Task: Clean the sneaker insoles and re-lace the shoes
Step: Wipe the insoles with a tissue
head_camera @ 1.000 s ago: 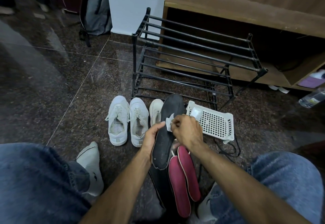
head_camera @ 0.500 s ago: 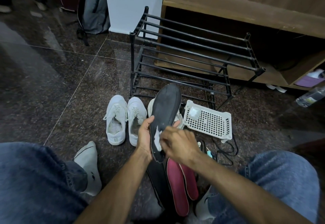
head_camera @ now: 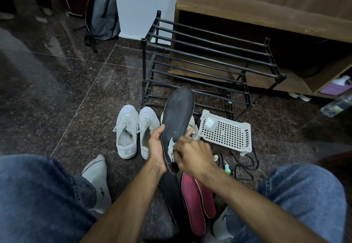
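Head view: a dark insole (head_camera: 178,120) is held up off the floor, toe end pointing away, by the left hand (head_camera: 157,147), whose fingers and thumb are curled round its heel half from beneath, so that the upper face is turned toward the camera and kept steady for wiping. A small white wipe (head_camera: 170,148) is pinched in the curled fingers of the right hand (head_camera: 191,155) and pressed against the insole near its heel; the heel area is judged to be the part being cleaned. Directly below, on the tiled floor (head_camera: 76,90), another dark insole (head_camera: 171,191) and two pink insoles (head_camera: 192,199) are laid side by side between the knees, probably kept within reach for their turn. A pair of white sneakers (head_camera: 136,130) is set just beyond the left hand, with laces loose, and lacing is judged not yet begun. A white perforated basket (head_camera: 226,132) is placed beside a black shoe rack (head_camera: 209,65).
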Tool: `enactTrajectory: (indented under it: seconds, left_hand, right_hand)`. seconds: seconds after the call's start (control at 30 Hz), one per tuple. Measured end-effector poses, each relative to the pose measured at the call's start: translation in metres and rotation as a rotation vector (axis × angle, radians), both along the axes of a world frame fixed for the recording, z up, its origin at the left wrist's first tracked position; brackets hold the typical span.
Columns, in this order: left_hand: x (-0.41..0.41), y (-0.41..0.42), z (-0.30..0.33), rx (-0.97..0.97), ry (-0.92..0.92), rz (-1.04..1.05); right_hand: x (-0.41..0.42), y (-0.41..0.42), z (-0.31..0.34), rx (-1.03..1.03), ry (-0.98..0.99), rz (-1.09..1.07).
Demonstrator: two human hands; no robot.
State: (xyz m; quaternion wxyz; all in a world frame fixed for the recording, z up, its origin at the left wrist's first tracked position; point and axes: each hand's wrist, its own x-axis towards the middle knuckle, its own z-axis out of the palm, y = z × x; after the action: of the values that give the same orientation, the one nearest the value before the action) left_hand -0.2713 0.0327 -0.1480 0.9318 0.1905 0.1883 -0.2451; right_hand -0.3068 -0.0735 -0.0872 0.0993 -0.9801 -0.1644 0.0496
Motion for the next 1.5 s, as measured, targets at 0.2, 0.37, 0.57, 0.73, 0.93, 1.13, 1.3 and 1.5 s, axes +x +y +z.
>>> enactTrajectory:
  seconds: [0.2, 0.37, 0.57, 0.73, 0.93, 1.13, 1.3, 1.5]
  left_hand:
    - [0.0, 0.006, -0.001, 0.035, 0.006, 0.049]
    - [0.004, 0.006, -0.003, -0.047, -0.007, 0.106]
    - [0.002, 0.002, 0.0, 0.003, 0.011, 0.002]
    - [0.005, 0.003, -0.006, -0.059, -0.001, 0.114]
    - [0.0, 0.0, -0.003, -0.033, -0.002, -0.002]
    - [0.001, 0.003, -0.006, -0.074, 0.023, 0.072]
    - [-0.001, -0.001, -0.006, -0.063, -0.004, 0.028]
    - [-0.003, -0.002, -0.01, -0.005, -0.018, 0.004]
  right_hand:
    - [0.005, 0.009, 0.005, -0.093, 0.047, 0.14]
    - [-0.012, -0.003, 0.005, -0.089, 0.081, 0.167]
    - [0.017, 0.003, -0.001, -0.001, 0.051, -0.059]
    - [-0.01, -0.001, 0.003, 0.027, 0.175, 0.107]
    - [0.007, -0.001, -0.002, 0.059, 0.042, -0.048]
    - [0.0, 0.0, -0.006, 0.145, 0.159, -0.006]
    - [0.001, -0.006, -0.001, 0.092, 0.128, 0.061]
    - [0.017, 0.007, -0.007, 0.209, 0.047, -0.125]
